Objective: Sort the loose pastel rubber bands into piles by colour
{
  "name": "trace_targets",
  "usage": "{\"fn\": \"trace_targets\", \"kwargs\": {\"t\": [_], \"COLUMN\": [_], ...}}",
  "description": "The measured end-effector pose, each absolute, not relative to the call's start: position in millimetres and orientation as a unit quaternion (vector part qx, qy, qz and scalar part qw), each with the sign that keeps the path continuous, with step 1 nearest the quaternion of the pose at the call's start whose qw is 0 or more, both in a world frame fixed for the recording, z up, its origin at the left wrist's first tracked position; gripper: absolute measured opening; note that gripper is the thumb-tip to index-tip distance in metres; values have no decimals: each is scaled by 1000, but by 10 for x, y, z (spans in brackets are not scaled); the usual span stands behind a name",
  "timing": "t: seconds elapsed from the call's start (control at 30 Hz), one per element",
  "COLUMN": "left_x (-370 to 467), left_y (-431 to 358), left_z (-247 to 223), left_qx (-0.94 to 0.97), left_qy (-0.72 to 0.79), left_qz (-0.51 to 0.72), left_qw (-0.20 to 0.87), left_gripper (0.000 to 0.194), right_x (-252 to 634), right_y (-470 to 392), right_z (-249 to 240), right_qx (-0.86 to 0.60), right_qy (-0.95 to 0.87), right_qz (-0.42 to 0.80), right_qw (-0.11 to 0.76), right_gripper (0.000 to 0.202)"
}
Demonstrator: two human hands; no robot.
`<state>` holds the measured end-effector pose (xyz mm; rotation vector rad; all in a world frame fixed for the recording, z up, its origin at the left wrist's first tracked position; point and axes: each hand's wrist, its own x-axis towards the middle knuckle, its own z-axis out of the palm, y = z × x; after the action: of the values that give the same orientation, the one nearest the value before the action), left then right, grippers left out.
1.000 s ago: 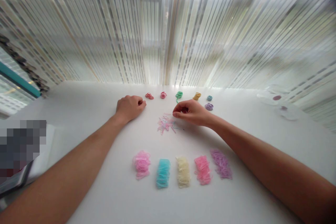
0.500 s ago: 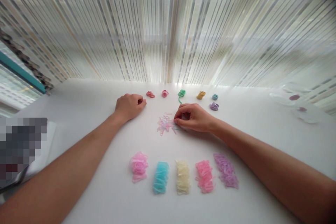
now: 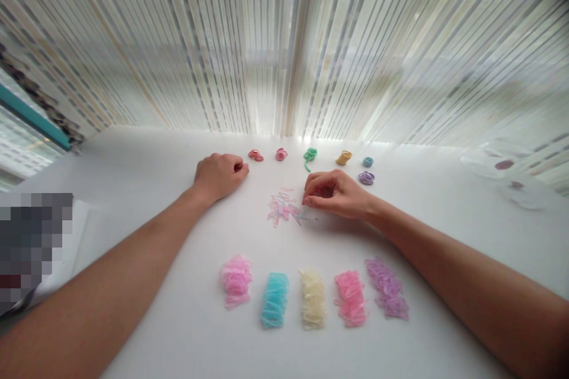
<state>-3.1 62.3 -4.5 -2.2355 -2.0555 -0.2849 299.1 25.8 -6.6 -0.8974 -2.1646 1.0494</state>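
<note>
My left hand (image 3: pixel 220 176) rests on the white table in a loose fist, just left of a red coil of bands (image 3: pixel 256 156). My right hand (image 3: pixel 335 191) is pinched, thumb against fingertips, at the right side of a loose pile of pink and pale rubber bands (image 3: pixel 282 208). Whatever lies between its fingertips is too small to make out. Behind it sit a green coil with a hanging tail (image 3: pixel 310 156), a yellow coil (image 3: pixel 344 157) and a purple coil (image 3: pixel 367 177).
Nearer to me lie flat bundles of bands: pink (image 3: pixel 237 281), turquoise (image 3: pixel 275 300), cream (image 3: pixel 313 300), coral pink (image 3: pixel 351 299) and purple (image 3: pixel 387 288). A pink coil (image 3: pixel 281 154) and a blue coil (image 3: pixel 368 162) stand at the back. Clear plastic pieces (image 3: pixel 518 180) lie far right, before a string curtain (image 3: pixel 284 41).
My right hand has lifted slightly and drawn a little to the right, off the edge of the loose pile. My left hand stays in place. The view has shifted slightly.
</note>
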Motion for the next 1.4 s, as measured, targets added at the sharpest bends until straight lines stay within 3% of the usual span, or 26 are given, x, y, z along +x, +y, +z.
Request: {"fn": "trace_targets", "kwargs": {"t": [0.23,0.8,1.4], "left_x": [-25,-30,-32], "left_y": [611,626,629], "left_z": [-33,-45,-52], "left_qx": [-733,-733,-732], "left_qy": [-672,-671,-671], "left_qz": [-92,-98,-101], "left_qw": [47,55,55], "left_gripper": [39,37,37], "right_x": [2949,2969,2881], "right_y": [259,271,229], "right_z": [-150,-115,-147], "right_qx": [-364,-333,-384], "right_qy": [-805,-848,-814], "right_qz": [377,338,338], "right_qw": [277,236,276], "right_gripper": [10,17,10]}}
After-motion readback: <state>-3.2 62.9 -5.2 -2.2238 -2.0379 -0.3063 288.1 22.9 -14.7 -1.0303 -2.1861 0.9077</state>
